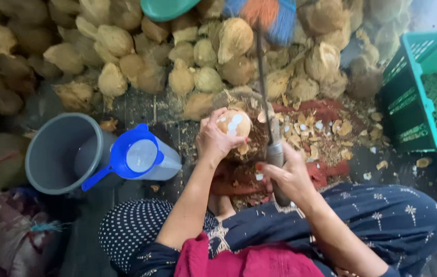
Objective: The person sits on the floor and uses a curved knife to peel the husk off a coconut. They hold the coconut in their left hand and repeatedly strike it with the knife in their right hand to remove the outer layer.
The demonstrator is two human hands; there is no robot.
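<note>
On the floor [141,110] in front of the seated person, the largest thing is the heap of husked coconuts [126,56] banked along the far edge, with a green crate [408,102] at the right edge and a grey bucket [62,154] at the left. Against the bucket's near side lies a blue-lidded jug [139,156]. Between them, in the middle of the floor, a scatter of shell chips [326,133] covers a red cloth [326,110]. Smaller still is the coconut [234,123] being worked: the left hand [214,141] is closed round its near side, fingers curled over the top, steadying it on a husk-covered block. It looks hard, round and fairly heavy, with patches of white showing where shell has come off; those bare spots would likely be slick, so the rough brown shell is the better place to grip. The right hand [287,174] is wrapped tightly about the handle of a long metal blade [265,92] that stands just beside the coconut.
</note>
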